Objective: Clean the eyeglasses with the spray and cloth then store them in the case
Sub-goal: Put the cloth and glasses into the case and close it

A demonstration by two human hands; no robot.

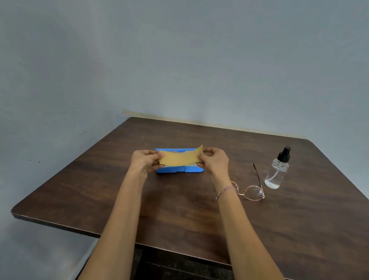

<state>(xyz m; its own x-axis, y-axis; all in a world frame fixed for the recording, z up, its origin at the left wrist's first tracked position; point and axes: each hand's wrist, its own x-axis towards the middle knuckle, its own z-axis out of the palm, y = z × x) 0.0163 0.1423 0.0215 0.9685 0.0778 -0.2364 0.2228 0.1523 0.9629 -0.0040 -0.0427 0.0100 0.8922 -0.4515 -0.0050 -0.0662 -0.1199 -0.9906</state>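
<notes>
A tan cleaning cloth (179,157) is stretched between my two hands above the middle of the table. My left hand (145,160) pinches its left end and my right hand (214,160) pinches its right end. Right behind and below the cloth lies the blue eyeglass case (179,170), open, partly hidden by the cloth and my fingers. The eyeglasses (252,191), thin pink-gold round frames with arms unfolded, lie on the table to the right of my right wrist. A clear spray bottle (277,171) with a black nozzle stands upright just beyond them.
The brown wooden table (176,213) stands in a corner of grey walls, its far and left edges close to them. Its near edge runs diagonally under my forearms. A beaded bracelet (225,191) is on my right wrist.
</notes>
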